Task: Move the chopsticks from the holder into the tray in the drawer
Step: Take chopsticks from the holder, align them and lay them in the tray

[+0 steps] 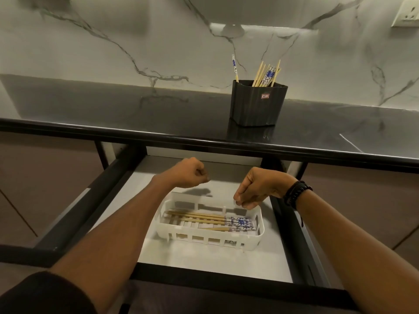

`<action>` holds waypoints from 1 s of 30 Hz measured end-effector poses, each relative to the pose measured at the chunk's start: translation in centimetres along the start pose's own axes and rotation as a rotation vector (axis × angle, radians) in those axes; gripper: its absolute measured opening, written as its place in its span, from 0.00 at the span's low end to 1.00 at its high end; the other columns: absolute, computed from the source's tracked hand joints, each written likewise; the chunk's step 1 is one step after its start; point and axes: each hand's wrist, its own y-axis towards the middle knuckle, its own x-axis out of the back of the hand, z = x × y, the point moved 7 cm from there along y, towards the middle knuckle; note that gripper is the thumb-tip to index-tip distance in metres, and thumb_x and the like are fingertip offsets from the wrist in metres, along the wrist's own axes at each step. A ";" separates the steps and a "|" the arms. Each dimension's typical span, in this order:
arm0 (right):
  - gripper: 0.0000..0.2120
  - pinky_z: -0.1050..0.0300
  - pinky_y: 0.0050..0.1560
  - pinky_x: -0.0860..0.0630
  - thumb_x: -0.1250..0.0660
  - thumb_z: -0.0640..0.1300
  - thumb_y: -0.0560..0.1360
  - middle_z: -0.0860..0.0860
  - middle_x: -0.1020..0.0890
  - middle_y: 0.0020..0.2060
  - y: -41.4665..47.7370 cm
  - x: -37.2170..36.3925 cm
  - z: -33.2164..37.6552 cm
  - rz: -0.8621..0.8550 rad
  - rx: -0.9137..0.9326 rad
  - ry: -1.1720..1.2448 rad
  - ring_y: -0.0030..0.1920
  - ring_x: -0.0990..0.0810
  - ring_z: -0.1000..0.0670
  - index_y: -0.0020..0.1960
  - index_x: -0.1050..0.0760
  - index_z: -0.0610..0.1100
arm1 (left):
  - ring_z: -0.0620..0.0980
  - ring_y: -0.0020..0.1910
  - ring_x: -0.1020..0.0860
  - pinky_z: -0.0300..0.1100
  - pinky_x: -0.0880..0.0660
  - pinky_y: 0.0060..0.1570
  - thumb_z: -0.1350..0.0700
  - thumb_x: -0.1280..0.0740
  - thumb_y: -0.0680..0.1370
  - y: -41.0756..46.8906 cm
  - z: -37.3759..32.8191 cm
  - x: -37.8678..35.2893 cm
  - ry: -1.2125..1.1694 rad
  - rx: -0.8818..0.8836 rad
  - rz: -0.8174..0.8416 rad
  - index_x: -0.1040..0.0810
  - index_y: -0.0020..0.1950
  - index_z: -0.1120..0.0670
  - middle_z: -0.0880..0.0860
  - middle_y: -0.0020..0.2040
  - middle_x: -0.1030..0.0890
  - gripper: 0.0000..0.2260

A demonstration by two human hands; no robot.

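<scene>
Several blue-topped wooden chopsticks (267, 74) stood near-upright in the ribbed black holder (258, 105), upper right of centre — above the right hand (256, 189), farther from the left hand (190, 172); both were curled, empty fists over the white slotted tray (258, 236).

Both forearms reach forward side by side, bare from a dark sleeve (45, 293) bunched on the left upper arm. The left hand (188, 172) is curled into a loose fist, knuckles up, thumb side turned inward. The right hand (254, 189) sits slightly lower, fingers bent downward; it seems to hold nothing, though its fingertips are shadowed. A dark beaded wristband (297, 192) circles the right wrist.
</scene>
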 end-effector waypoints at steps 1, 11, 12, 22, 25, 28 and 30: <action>0.06 0.63 0.42 0.18 0.28 0.36 0.73 0.41 0.14 0.47 0.1 0.2 0.1 -0.024 0.024 -0.005 0.41 0.16 0.51 0.50 0.17 0.37 | 0.48 0.50 0.20 0.41 0.23 0.53 0.53 0.33 0.78 0.0 -0.3 0.3 0.002 -0.026 -0.045 0.19 0.56 0.58 0.54 0.52 0.17 0.11; 0.06 0.59 0.49 0.18 0.26 0.42 0.73 0.47 0.13 0.40 -2.8 7.5 4.2 -0.716 0.542 0.083 0.41 0.14 0.52 0.48 0.15 0.41 | 0.46 0.44 0.24 0.40 0.26 0.45 0.57 0.34 0.79 -2.1 -4.1 6.2 -0.004 -0.291 -0.826 0.19 0.50 0.57 0.52 0.43 0.18 0.06; 0.06 0.58 0.49 0.17 0.27 0.42 0.73 0.47 0.13 0.40 -3.0 8.7 4.6 -0.789 0.557 0.073 0.41 0.14 0.51 0.49 0.15 0.41 | 0.46 0.46 0.25 0.40 0.27 0.46 0.57 0.34 0.79 -2.1 -4.0 6.4 -0.004 -0.282 -0.857 0.19 0.50 0.57 0.52 0.44 0.18 0.06; 0.08 0.59 0.57 0.23 0.29 0.40 0.74 0.47 0.15 0.48 -1.7 22.0 8.1 -1.262 0.499 0.086 0.50 0.17 0.50 0.53 0.17 0.42 | 0.53 0.70 0.30 0.45 0.39 0.70 0.57 0.39 0.82 -0.4 -2.7 5.8 0.000 -0.208 -0.772 0.22 0.63 0.57 0.54 0.63 0.21 0.12; 0.11 0.56 0.59 0.23 0.31 0.39 0.74 0.46 0.15 0.52 0.0 24.4 8.7 -1.260 0.436 0.071 0.55 0.18 0.48 0.56 0.18 0.42 | 0.53 0.72 0.32 0.48 0.42 0.73 0.57 0.40 0.82 0.3 -2.3 5.6 -0.007 -0.192 -0.755 0.23 0.64 0.56 0.54 0.65 0.22 0.13; 0.16 0.53 0.60 0.25 0.34 0.38 0.75 0.45 0.19 0.58 1.8 26.3 9.5 -1.203 0.347 -0.007 0.60 0.21 0.45 0.62 0.23 0.41 | 0.53 0.71 0.31 0.47 0.44 0.73 0.56 0.40 0.82 0.9 -1.8 5.6 0.011 -0.175 -0.767 0.22 0.63 0.56 0.54 0.65 0.22 0.13; 0.21 0.48 0.63 0.26 0.33 0.40 0.74 0.43 0.22 0.62 2.9 27.4 9.7 -1.157 0.264 -0.040 0.63 0.24 0.43 0.67 0.27 0.41 | 0.53 0.71 0.30 0.47 0.43 0.73 0.52 0.43 0.82 1.3 -1.3 5.6 0.028 -0.146 -0.768 0.21 0.62 0.56 0.54 0.64 0.21 0.16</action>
